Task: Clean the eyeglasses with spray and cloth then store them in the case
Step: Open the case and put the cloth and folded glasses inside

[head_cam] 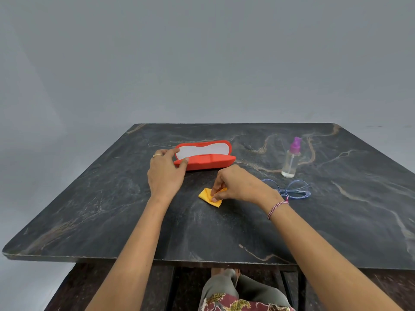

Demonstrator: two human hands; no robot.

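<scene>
Fronting grey wall point(202, 52), marble table point(107, 221); right hand point(238, 185) pinches cloth point(204, 195), left hand point(165, 173) grips case point(211, 162).

Case point(205, 157) open, frame centre, on table point(112, 221); cloth point(207, 196) below it; bottle point(291, 159) upright at right; eyeglasses point(292, 189) below bottle, right of cloth.

Red case point(204, 161) lies open, folded yellow cloth point(205, 195) before it; blue eyeglasses point(296, 190) near upright spray bottle point(290, 162)
</scene>
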